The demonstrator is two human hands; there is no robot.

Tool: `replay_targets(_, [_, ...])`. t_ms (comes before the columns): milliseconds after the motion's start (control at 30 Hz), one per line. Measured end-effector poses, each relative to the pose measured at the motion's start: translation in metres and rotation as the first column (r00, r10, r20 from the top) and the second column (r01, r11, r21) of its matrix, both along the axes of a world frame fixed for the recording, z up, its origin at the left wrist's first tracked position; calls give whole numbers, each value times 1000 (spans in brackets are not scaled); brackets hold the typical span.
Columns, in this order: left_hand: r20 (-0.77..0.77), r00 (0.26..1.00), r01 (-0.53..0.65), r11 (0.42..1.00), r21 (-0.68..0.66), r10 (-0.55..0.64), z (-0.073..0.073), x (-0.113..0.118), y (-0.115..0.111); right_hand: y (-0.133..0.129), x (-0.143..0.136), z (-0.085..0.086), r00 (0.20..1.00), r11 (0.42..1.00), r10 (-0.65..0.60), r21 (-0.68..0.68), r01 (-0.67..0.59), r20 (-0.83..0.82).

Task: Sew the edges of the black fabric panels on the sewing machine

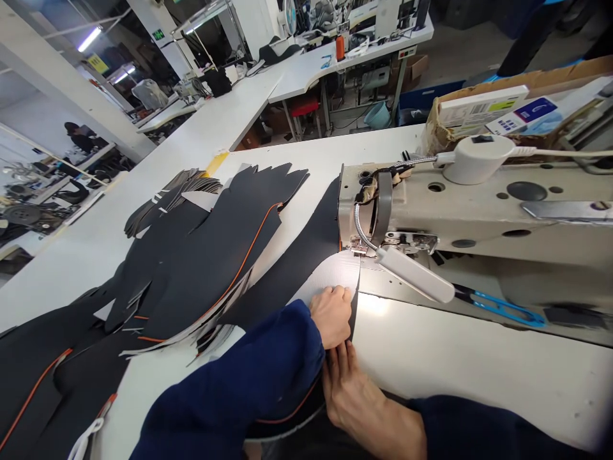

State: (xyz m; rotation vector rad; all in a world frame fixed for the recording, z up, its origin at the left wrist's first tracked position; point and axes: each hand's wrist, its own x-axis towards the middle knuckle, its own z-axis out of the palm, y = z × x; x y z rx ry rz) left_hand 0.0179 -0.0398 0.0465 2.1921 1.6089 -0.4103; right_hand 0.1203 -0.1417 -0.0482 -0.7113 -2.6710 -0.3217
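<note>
A black fabric piece (287,255) with a light grey piece (330,271) on top runs under the presser foot of a sewing machine (397,211). On the grey piece, close in front of the foot, rests my left hand (332,314), its fingers curled and pinching the layers' edge. Just below it my right hand (354,390) lies with fingers stretched out and flat on the black fabric, its fingertips near my left hand. Part of the black piece with an orange edge hangs toward my lap, partly hidden by my left sleeve.
Stacks of black pieces with orange piping (215,255) cover the table's left. Blue thread snips (507,308) and a white lamp (416,275) sit by the machine. A cardboard box (433,128) stands behind it. Farther back are other worktables and a seated person.
</note>
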Motion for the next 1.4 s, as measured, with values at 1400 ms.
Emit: replay_targets(1400, [-20,994,108,993,51,-107,-2,-6,29,55,-2,50,953,997,71,-34,-64,294])
